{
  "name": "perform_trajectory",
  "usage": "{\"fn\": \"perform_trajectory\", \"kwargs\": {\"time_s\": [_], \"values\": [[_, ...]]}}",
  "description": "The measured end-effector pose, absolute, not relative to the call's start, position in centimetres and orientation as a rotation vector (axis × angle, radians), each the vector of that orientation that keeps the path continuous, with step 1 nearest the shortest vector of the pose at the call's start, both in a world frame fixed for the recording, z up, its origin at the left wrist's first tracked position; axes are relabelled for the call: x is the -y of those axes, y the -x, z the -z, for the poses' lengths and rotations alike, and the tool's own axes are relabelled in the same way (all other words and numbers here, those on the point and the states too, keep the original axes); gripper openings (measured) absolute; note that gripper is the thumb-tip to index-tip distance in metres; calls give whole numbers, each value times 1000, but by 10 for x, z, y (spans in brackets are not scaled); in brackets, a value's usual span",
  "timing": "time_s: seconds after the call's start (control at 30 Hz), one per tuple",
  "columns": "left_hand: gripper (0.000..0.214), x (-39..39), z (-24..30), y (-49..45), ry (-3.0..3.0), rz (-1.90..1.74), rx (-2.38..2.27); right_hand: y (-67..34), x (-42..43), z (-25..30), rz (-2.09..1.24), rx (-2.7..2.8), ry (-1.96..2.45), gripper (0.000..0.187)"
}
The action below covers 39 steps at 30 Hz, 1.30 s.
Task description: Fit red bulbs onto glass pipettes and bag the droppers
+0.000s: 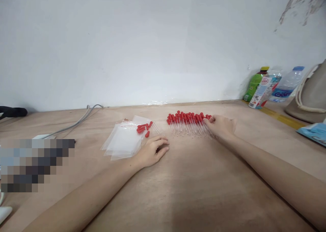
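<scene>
A row of droppers [187, 118] with red rubber bulbs and thin clear tubes lies on the wooden table, bulbs towards the wall. At the row's right end is my right hand [221, 125], its thumb and fingers closed around a dropper there; the fingers partly hide it. My left hand [154, 152] rests on the table in front of the row's left side, loosely curved with thumb and fingers apart, holding nothing. Just beyond it, several loose red-bulbed droppers [141, 128] lie on and beside a stack of clear zip bags [121, 140].
Against the wall at the right stand a green bottle [253, 86], a printed carton-like bottle [263, 92] and a clear water bottle [286, 86], near a beige bag [312, 93]. A blue packet [314, 133] lies at the right edge. A grey cable [78, 121] crosses the left side.
</scene>
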State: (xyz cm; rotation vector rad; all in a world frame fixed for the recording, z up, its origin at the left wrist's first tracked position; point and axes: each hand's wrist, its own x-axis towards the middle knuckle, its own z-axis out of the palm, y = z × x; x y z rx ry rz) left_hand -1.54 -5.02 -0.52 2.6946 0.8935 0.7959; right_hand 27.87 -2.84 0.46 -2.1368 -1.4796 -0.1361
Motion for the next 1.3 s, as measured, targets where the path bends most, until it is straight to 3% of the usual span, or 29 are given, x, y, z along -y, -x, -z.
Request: {"fn": "perform_trajectory", "kwargs": {"time_s": [0.37, 0.53, 0.7, 0.9, 1.07, 1.3], "values": [[17, 52, 4, 14, -2725, -817, -955, -172, 49, 9, 278, 1905, 1565, 29], [10, 45, 3, 22, -2740, -1058, -1543, -135, 33, 4, 198, 2005, 1638, 31], [17, 27, 3, 39, -2695, -967, -1930, -119, 14, -1, 120, 1975, 1841, 29], [15, 21, 4, 43, -2595, -758, -1917, -113, 4, -1, 67, 1965, 1897, 29], [16, 22, 3, 44, -2622, -925, -1837, -117, 12, 1, 36, 1917, 1899, 26], [34, 27, 8, 44, -2810, -1146, -1327, -161, 57, 11, 27, 1977, 1335, 11]]}}
